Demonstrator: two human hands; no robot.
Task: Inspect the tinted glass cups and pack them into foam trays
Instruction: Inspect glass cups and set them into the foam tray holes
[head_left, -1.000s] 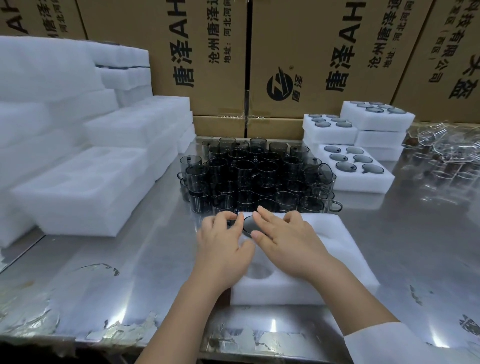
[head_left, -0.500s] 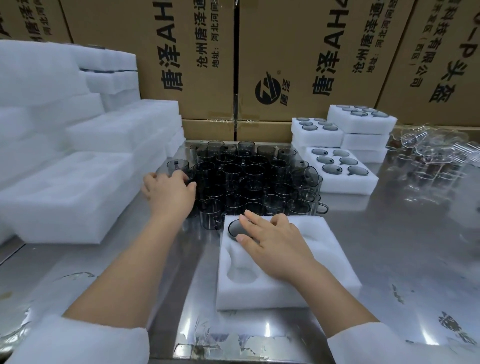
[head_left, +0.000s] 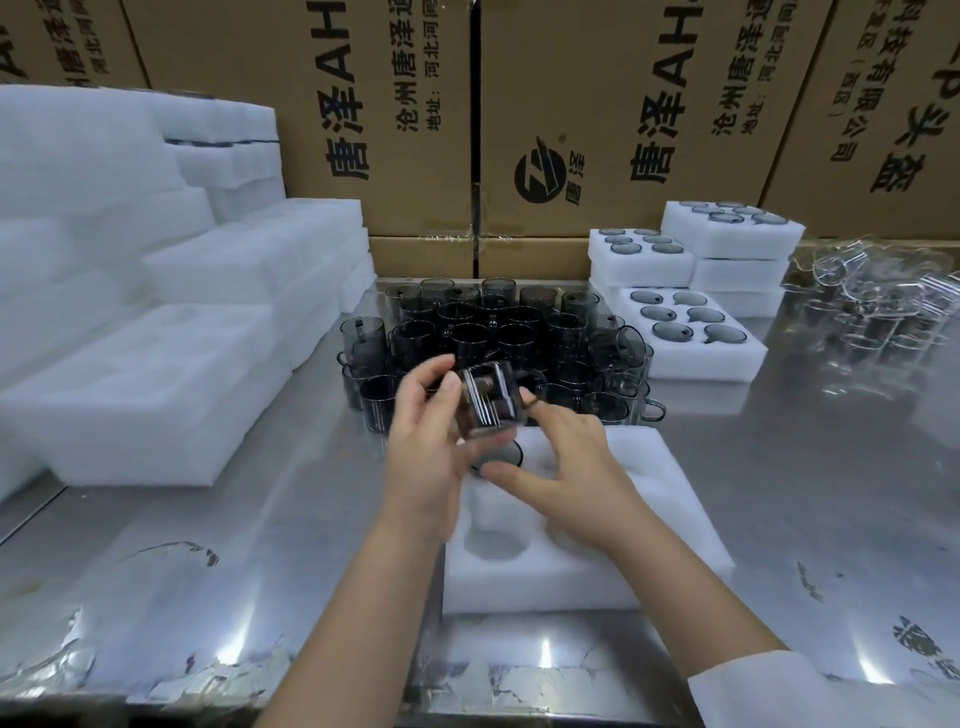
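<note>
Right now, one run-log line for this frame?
stage: inspect | left hand: holds tinted cup above foam tray | right hand: open, beside cup | tray: one seated cup

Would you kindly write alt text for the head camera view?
The left hand holds a tinted glass cup above a white foam tray, the right hand close beside it; many more tinted cups stand behind on the steel table.

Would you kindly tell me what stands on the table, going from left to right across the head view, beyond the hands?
Stacks of empty foam trays → cluster of loose tinted glass cups → filled foam trays → pile of clear glass cups.
</note>
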